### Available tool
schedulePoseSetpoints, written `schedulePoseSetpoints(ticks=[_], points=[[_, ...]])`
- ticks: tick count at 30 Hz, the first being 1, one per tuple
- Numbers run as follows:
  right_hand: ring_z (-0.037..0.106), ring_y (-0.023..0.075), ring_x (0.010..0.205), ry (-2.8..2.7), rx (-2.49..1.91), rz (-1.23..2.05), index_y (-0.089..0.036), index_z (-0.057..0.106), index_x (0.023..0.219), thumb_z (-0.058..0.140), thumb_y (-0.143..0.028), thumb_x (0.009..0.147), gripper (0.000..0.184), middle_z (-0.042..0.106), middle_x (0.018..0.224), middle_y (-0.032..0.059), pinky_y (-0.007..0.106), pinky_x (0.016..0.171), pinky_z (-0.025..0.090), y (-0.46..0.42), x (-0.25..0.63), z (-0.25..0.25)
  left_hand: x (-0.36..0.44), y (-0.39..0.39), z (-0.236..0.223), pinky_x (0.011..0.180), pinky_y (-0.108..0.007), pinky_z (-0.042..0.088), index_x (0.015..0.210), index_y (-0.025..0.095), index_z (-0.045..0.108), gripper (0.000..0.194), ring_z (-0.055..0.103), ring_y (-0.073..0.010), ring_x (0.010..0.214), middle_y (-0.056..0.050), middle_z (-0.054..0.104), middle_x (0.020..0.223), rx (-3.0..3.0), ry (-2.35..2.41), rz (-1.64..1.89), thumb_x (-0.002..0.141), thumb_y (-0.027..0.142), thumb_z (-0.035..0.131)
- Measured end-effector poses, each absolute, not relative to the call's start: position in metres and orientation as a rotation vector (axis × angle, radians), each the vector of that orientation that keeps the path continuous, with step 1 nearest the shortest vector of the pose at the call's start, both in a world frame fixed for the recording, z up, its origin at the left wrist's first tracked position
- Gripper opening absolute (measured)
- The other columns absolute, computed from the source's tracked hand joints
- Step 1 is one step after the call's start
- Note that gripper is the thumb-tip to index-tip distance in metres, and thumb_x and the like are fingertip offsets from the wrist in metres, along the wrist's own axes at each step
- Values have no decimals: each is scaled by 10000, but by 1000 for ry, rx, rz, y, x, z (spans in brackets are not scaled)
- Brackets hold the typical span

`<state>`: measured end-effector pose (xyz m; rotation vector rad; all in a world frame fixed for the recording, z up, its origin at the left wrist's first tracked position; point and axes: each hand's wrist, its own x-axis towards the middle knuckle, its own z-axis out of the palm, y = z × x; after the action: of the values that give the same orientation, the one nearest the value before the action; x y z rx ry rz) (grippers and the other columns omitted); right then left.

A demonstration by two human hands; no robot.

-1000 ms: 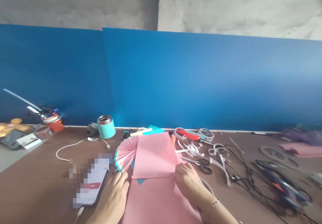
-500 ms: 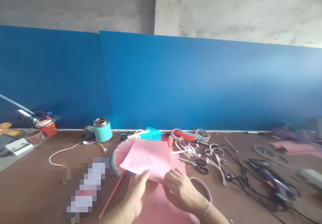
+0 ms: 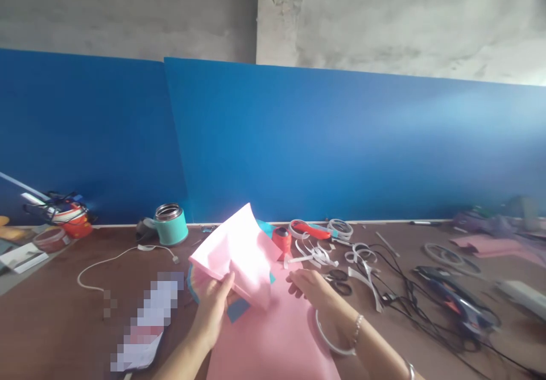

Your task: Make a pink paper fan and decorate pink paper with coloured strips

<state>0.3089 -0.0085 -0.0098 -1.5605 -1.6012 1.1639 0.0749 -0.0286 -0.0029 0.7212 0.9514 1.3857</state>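
My left hand grips the lower left edge of a pink paper sheet, thumb on top. The sheet is lifted and tilted, its upper corner pointing away. Beside it, my right hand holds nothing, its fingers stretched toward the left over a larger pink sheet lying on the table. Behind the lifted paper, a pleated fan with a blue edge is mostly hidden. Black-handled scissors lie just beyond my right hand, which partly covers them.
Around the hands are a red bottle, curled white strips and a white ring. A turquoise cup stands back left. Black cables and a dark blue tool lie right. A blue partition rises behind the table.
My right hand has let go of the pink paper and moved right. My left hand has moved left, and the paper has turned and tipped up, its far corner higher.
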Motion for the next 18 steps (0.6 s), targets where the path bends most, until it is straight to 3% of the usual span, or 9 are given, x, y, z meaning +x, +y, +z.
schedulePoseSetpoints(ticks=[2,4,7,10,15,18], points=[[585,145,565,-1552,-1604,1174,-128,619,813,420,-644,806,553,672,677,80,242,514,391,-12,295,-12,78,-30,-7,866,-400,525,1154,150,577,516,623,-280,1038,-105,686,1061,674,865,1350,706,358,723],[593,151,533,-1403,-1574,1429,-141,580,881,379,-692,798,593,655,650,61,233,469,384,-17,282,-12,79,-33,-8,891,-382,512,1130,157,596,447,619,-266,1049,-99,689,1066,659,777,1347,741,351,699],[588,138,589,-1216,-1265,1612,-165,558,897,481,-624,793,476,619,701,23,234,519,423,-26,266,-11,78,-37,-5,881,-358,511,1094,152,620,384,626,-256,1033,-96,694,1058,688,706,1347,783,373,656],[520,112,609,-1256,-1055,1313,-184,559,891,632,-451,752,310,586,729,-5,210,525,381,-27,261,-8,75,-37,-6,818,-330,524,1018,124,654,376,651,-251,961,-107,711,991,776,763,1281,781,417,646],[521,152,649,-1345,-1116,860,-203,512,1016,504,-397,844,259,596,780,21,260,572,394,-19,280,-13,77,-35,-24,617,-269,525,867,104,665,395,675,-199,692,-91,722,769,812,1075,1089,701,459,708],[542,202,813,-1457,-1274,305,-202,477,1078,503,-305,843,257,591,891,59,332,708,415,-25,288,-19,82,-37,-31,621,-276,528,870,107,640,382,677,-189,652,-97,720,730,679,1118,1040,725,456,694]])
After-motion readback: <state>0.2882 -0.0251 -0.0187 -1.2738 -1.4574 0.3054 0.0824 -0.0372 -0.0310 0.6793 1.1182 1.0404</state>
